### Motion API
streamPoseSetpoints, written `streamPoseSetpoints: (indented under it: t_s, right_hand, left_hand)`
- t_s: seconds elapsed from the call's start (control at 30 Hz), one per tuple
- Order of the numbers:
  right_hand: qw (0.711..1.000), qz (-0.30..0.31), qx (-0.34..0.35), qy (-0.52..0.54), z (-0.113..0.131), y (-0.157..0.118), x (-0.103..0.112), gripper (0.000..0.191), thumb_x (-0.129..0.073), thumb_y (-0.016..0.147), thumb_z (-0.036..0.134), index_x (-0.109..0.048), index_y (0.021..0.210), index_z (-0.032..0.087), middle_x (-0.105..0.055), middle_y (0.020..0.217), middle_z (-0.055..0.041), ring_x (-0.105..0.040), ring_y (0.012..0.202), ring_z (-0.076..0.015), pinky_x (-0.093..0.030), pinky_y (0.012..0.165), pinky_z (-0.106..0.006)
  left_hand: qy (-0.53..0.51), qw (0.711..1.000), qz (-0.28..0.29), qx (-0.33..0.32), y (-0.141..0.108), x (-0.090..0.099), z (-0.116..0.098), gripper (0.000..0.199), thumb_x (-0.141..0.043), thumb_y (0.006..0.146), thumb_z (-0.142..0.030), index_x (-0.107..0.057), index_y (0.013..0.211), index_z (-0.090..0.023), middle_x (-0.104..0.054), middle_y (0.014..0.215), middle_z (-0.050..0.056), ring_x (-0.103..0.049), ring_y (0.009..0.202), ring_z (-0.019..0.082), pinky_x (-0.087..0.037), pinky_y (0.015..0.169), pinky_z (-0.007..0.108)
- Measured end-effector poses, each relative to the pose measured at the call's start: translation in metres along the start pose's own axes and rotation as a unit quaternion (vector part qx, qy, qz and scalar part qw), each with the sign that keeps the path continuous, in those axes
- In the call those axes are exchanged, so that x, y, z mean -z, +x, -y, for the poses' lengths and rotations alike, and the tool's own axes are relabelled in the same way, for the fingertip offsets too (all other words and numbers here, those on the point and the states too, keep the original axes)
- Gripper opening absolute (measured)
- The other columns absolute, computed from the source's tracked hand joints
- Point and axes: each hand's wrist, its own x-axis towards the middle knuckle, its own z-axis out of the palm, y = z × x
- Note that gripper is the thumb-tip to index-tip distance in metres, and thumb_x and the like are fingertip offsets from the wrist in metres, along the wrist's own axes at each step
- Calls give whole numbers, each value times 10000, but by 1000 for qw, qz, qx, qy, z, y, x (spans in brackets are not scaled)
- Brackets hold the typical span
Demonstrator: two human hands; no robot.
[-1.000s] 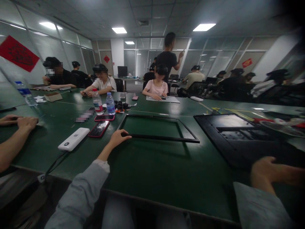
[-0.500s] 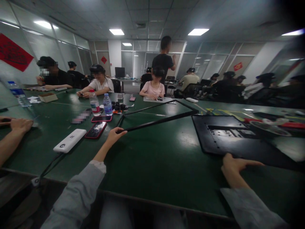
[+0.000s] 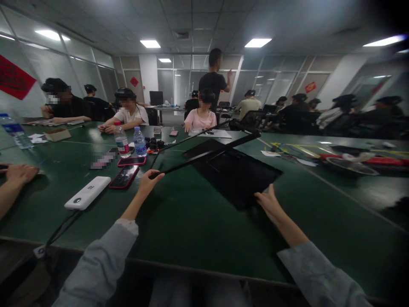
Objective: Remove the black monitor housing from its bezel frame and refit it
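My left hand (image 3: pixel 148 182) is closed on the near left corner of a thin black rectangular frame (image 3: pixel 204 157). This frame is raised and tilted above the table, its far right corner the highest. Below its long near bar lies a flat black panel (image 3: pixel 238 181), turned at an angle and partly covered by that bar. At the panel's near right edge, my right hand (image 3: pixel 269 202) grips it between thumb and fingers; some of the fingers are hidden beneath it.
On the green table (image 3: pixel 191 234), a white power bank (image 3: pixel 87 193) with a cable, a phone (image 3: pixel 124 177) and two bottles (image 3: pixel 139 143) stand left. Another person's hand (image 3: pixel 21 174) rests far left. Cables and a red object (image 3: pixel 380 160) lie right. Several people sit beyond.
My right hand has moved left with the black panel, bringing it from the right side to beneath the frame. The frame's far right end has risen slightly while my left hand keeps its hold.
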Motion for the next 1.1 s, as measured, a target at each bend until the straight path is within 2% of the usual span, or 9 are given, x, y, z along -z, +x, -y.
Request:
streamPoseSetpoints:
  t_s: [0.07,0.1,0.23,0.33,0.47,0.6,0.73,0.9,1.1]
  right_hand:
    - [991,71,-77,79,-4,21,15,986,-693,700,257,-225,1568,231,-702,992,-69,-688,856,-226,-584,765,-356]
    - [991,50,-96,83,-6,32,21,930,-718,697,262,-313,1533,218,-698,990,-71,-683,860,-222,-581,772,-349]
    - [981,-151,-68,97,-14,58,20,559,-658,794,331,-556,1321,176,-686,1018,-95,-666,922,-219,-559,868,-374]
    - [978,-62,-26,197,-5,59,9,422,-575,876,529,-639,1149,214,-708,998,-91,-682,923,-223,-546,926,-413]
    - [951,82,-24,296,23,60,4,556,-447,876,734,-662,1026,244,-723,1099,-114,-679,1063,-263,-537,972,-446]
    - [986,60,69,137,30,72,-1,400,-686,799,517,-656,1098,253,-708,1188,-85,-639,1156,-280,-476,1061,-478]
    - [978,-54,180,-89,4,83,-14,416,-548,876,382,-609,1253,217,-681,1243,-123,-613,1189,-316,-431,1079,-543]
    - [965,-72,162,-192,-25,86,-25,500,-441,919,357,-557,1364,161,-657,1265,-180,-631,1142,-362,-482,994,-539]
    - [960,-64,158,-222,-32,89,-26,520,-427,920,359,-569,1371,143,-669,1228,-195,-656,1066,-360,-501,957,-524]
  left_hand:
    - [19,1000,-11,-15,-1,2,-1,550,-733,708,-668,-723,967,-183,-746,963,77,-686,933,248,-517,867,362]
    - [30,999,-17,-25,-1,3,-2,535,-730,720,-660,-722,969,-186,-744,967,76,-683,936,247,-514,873,363]
    - [84,992,-43,-87,-6,5,-4,443,-728,774,-604,-719,959,-202,-731,978,71,-667,946,235,-503,888,361]
    - [141,978,-52,-141,-10,3,-7,379,-743,788,-568,-722,929,-216,-723,934,59,-656,907,231,-498,862,364]
    - [195,958,-36,-207,-16,-5,-12,365,-782,765,-542,-724,929,-222,-727,921,57,-648,892,238,-473,879,386]
    - [238,949,-11,-206,-26,-9,-19,343,-768,785,-535,-720,956,-242,-745,982,56,-655,967,259,-401,997,457]
    - [276,942,37,-185,-39,-13,-26,354,-726,810,-577,-708,956,-255,-759,963,31,-679,931,250,-255,1112,544]
    - [310,926,83,-197,-50,-19,-33,391,-726,786,-619,-705,889,-243,-740,886,32,-669,889,238,-200,1123,556]
    - [319,920,122,-190,-47,-17,-31,396,-740,773,-612,-679,853,-229,-712,953,36,-616,1012,265,-239,1077,550]
